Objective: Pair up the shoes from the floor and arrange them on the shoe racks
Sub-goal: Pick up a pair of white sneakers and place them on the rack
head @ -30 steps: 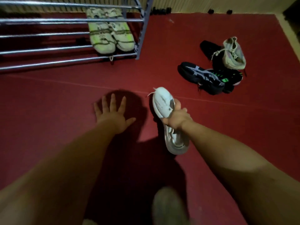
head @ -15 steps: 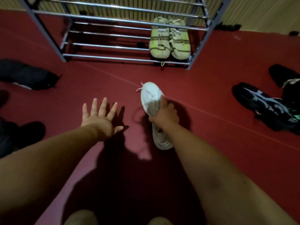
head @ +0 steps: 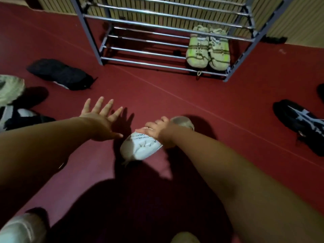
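My right hand (head: 158, 131) is shut on a white sneaker (head: 140, 146), held above the red floor with its toe pointing down-left toward me. To its left my left hand (head: 100, 118) hovers open, fingers spread, holding nothing. The metal shoe rack (head: 157, 64) stands ahead against the wall. A yellow-green pair of sneakers (head: 207, 51) sits on the right end of its lowest shelf. A black shoe (head: 59, 74) lies on the floor at the left, and a black sneaker with white stripes (head: 301, 123) lies at the right.
More shoes crowd the left edge: a pale shoe (head: 9, 90) and a black-and-white one (head: 15, 116). Another pale shoe (head: 21, 228) sits at the bottom-left corner. The rack's upper shelves and the left part of the bottom shelf hold nothing. A ribbed wall runs behind the rack.
The view has swung left, bringing the left-hand shoes into sight. My right hand has turned the white sneaker so its toe now points toward me. My left hand stays open.
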The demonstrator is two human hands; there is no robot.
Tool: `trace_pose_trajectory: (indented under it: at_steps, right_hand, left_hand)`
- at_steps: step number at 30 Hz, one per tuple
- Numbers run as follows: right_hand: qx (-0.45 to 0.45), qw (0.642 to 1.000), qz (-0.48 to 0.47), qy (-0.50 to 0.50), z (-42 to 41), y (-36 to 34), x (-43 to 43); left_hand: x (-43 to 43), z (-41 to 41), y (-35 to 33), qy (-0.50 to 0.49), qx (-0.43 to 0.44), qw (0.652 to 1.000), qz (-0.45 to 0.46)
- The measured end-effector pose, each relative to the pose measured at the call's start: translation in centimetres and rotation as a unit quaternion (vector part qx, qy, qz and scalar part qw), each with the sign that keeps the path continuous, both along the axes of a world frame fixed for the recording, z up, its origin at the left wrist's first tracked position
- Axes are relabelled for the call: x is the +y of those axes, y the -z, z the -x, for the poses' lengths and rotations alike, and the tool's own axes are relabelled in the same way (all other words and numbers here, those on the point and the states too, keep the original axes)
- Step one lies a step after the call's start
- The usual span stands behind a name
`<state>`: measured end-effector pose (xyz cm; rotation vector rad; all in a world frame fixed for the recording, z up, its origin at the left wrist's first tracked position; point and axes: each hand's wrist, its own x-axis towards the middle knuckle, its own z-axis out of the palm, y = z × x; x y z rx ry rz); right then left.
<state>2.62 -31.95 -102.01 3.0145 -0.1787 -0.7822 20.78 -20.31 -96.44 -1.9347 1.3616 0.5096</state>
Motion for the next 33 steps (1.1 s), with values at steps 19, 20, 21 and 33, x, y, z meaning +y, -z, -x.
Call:
trace_pose_trajectory:
  at_steps: [19,20,21,33]
  right_hand:
    - [0.099,0.978,0.009,0.182,-14.1,-2.4,2.9]
    - [0.091,0.978,0.003,0.185,-15.9,-1.8,3.2]
    - [0.086,0.978,-0.006,0.188,-17.8,-1.2,3.8]
    - [-0.076,0.894,-0.249,0.364,-30.0,2.4,9.8]
  left_hand:
    - [2.8,-13.2,2.8,-0.080,0.068,0.991,0.086]
    - [3.5,-14.3,3.0,-0.079,0.061,0.990,0.096]
    - [4.4,-15.5,3.1,-0.082,0.055,0.989,0.113]
    - [14.9,-28.3,3.9,-0.341,-0.004,0.915,0.218]
